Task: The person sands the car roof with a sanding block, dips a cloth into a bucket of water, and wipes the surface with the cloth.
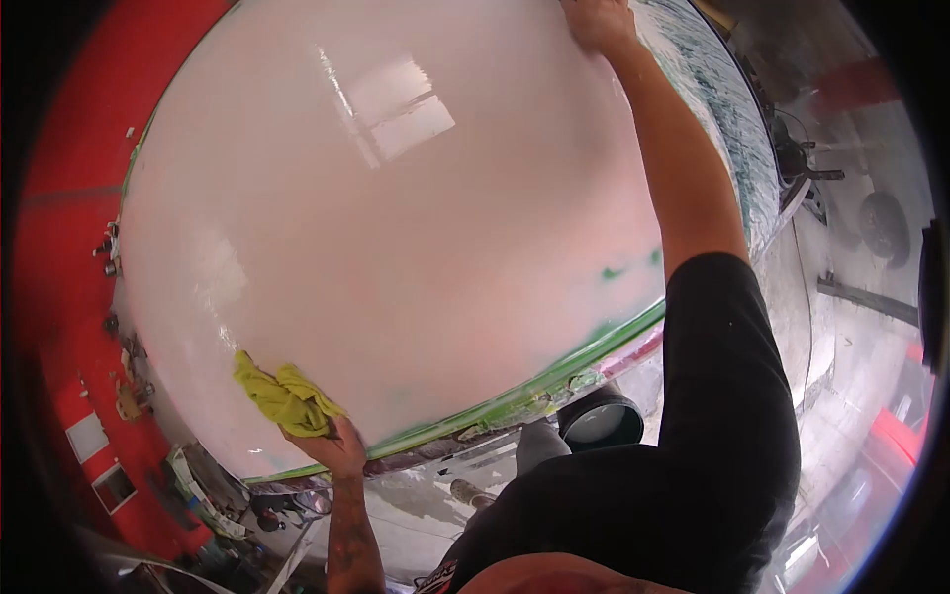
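Red wall (65,267) left, wheel (884,228) right

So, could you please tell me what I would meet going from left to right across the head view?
Large red surface, yellow-green cloth, dark bucket, black sleeve, grey wheel-like shape.

- From here, one broad, pale pinkish panel (396,247), glossy, catching bright reflections
- Green along its near edge, small green spots (611,272) toward the right
- A crumpled yellow-green cloth (289,398) against its near-left part, in the left hand (338,447)
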Motion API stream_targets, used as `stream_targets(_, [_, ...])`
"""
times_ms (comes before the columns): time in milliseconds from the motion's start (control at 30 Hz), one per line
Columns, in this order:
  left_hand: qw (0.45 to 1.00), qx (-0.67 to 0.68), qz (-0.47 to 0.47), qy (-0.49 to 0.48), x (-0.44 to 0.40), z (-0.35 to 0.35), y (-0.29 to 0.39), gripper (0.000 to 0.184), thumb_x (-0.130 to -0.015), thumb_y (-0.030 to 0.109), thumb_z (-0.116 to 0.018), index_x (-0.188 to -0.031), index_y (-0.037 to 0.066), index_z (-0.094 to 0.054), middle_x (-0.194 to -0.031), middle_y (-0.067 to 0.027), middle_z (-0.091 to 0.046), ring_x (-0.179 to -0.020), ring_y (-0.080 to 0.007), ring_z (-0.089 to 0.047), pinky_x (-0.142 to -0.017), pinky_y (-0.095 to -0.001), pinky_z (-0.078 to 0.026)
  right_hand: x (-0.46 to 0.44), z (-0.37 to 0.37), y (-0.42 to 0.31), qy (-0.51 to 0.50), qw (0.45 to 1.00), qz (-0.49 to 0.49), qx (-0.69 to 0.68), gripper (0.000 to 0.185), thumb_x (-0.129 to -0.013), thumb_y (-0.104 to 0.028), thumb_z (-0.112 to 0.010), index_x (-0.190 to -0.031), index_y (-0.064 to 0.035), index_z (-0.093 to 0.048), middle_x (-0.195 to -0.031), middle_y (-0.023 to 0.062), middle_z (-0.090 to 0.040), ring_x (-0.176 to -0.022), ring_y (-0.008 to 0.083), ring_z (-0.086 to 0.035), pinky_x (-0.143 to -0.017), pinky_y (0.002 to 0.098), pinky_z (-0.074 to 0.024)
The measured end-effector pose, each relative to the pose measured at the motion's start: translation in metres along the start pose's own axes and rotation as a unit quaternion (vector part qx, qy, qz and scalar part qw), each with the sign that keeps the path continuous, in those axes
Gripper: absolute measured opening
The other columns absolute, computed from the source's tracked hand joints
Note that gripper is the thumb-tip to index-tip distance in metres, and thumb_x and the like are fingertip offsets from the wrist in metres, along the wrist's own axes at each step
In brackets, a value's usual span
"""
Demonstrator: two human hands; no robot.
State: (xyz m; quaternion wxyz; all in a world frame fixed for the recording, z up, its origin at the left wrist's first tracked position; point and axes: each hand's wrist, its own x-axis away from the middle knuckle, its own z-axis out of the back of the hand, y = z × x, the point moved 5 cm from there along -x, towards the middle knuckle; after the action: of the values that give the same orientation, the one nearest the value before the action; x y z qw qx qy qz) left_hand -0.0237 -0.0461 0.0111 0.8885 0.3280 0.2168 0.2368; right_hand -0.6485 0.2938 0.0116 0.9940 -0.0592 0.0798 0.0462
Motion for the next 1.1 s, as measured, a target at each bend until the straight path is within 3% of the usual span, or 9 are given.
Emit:
stream_targets(133, [0.999,0.036,0.011,0.010,0.000,0.000,-0.004,0.090,-0.082,0.013,-0.059,-0.150,-0.008,-0.004,-0.148,-0.0258,-0.022,-0.140,-0.0366,-0.028,-0.117,-0.0476,-0.023,-0.017,0.006,-0.099,-0.189,0.975,0.102,-0.047,0.038,-0.097,-0.031,-0.050,-0.113,-0.0039,-0.071,-0.126,0.0148,-0.064,-0.123,0.0305,-0.053,-0.097,0.0464,-0.0449])
stream_targets(167, [1.000,0.010,-0.006,0.005,0.000,0.000,-0.004,0.089,-0.082,0.012,-0.059,-0.150,-0.008,-0.005,-0.148,-0.0256,-0.023,-0.139,-0.0364,-0.029,-0.117,-0.0473,-0.023,0.006,0.011,-0.148,0.058,0.989,0.103,-0.089,0.039,-0.097,-0.032,-0.051,-0.108,-0.0024,-0.073,-0.126,0.0162,-0.064,-0.119,0.0292,-0.055,-0.096,0.0445,-0.0455])
stream_targets(200, [1.000,-0.016,-0.023,-0.002,0.001,0.001,-0.002,0.088,-0.082,0.012,-0.059,-0.150,-0.008,-0.006,-0.147,-0.0253,-0.024,-0.138,-0.0361,-0.030,-0.116,-0.0470,-0.024,0.011,-0.046,-0.201,-0.202,0.889,0.025,-0.410,0.029,-0.091,-0.024,-0.052,-0.104,-0.0037,-0.069,-0.127,0.0204,-0.060,-0.114,0.0425,-0.054,-0.095,0.0505,-0.0473])
stream_targets(333, [1.000,-0.008,-0.013,-0.005,0.002,0.002,-0.001,0.084,-0.087,0.011,-0.058,-0.150,-0.007,-0.006,-0.147,-0.0240,-0.027,-0.138,-0.0344,-0.031,-0.116,-0.0459,-0.024,0.135,0.034,-0.336,0.015,0.905,0.395,-0.160,0.028,-0.091,-0.023,-0.051,-0.106,-0.0084,-0.070,-0.119,0.0187,-0.061,-0.117,0.0357,-0.053,-0.100,0.0425,-0.0439])
stream_targets(500, [1.000,0.005,0.016,-0.004,0.003,0.002,-0.002,0.084,-0.086,0.012,-0.058,-0.150,-0.007,-0.007,-0.147,-0.0237,-0.027,-0.138,-0.0338,-0.032,-0.115,-0.0457,-0.026,0.022,-0.012,-0.199,-0.042,0.964,0.130,-0.226,0.024,-0.089,-0.022,-0.054,-0.101,-0.0111,-0.072,-0.099,0.0215,-0.070,-0.083,0.0269,-0.071,-0.069,0.0398,-0.0540])
stream_targets(533, [1.000,0.006,0.019,0.000,0.004,0.001,-0.004,0.084,-0.086,0.012,-0.058,-0.150,-0.007,-0.007,-0.147,-0.0237,-0.027,-0.138,-0.0338,-0.032,-0.115,-0.0457,-0.026,0.012,0.015,-0.149,0.027,0.990,0.125,-0.054,0.041,-0.097,-0.034,-0.050,-0.106,-0.0009,-0.073,-0.129,0.0189,-0.061,-0.116,0.0292,-0.056,-0.098,0.0448,-0.0440])
stream_targets(733, [0.998,0.040,0.036,0.014,-0.003,0.001,0.006,0.093,-0.078,0.011,-0.061,-0.150,-0.007,-0.005,-0.141,-0.0225,-0.031,-0.130,-0.0315,-0.039,-0.110,-0.0447,-0.034,-0.028,0.008,-0.078,-0.009,0.998,-0.020,0.062,0.039,-0.098,-0.028,-0.047,-0.118,-0.0046,-0.070,-0.128,0.0100,-0.065,-0.127,0.0267,-0.053,-0.105,0.0470,-0.0375])
stream_targets(967, [0.991,-0.129,-0.024,0.014,-0.003,0.007,0.007,0.092,-0.077,0.020,-0.065,-0.148,-0.009,-0.014,-0.142,-0.0264,-0.031,-0.131,-0.0378,-0.037,-0.113,-0.0484,-0.028,0.195,0.019,-0.415,0.014,0.890,0.415,-0.186,0.025,-0.084,-0.016,-0.059,-0.105,-0.0065,-0.071,-0.110,0.0180,-0.063,-0.109,0.0323,-0.057,-0.094,0.0447,-0.0465])
stream_targets(1100, [0.993,-0.108,-0.010,0.035,0.001,0.007,0.002,0.090,-0.077,0.022,-0.066,-0.147,-0.009,-0.019,-0.142,-0.0281,-0.031,-0.131,-0.0414,-0.036,-0.113,-0.0502,-0.026,0.181,0.022,-0.371,0.054,0.890,0.398,-0.217,0.028,-0.091,-0.022,-0.052,-0.106,-0.0055,-0.070,-0.113,0.0185,-0.062,-0.111,0.0338,-0.055,-0.094,0.0453,-0.0462])
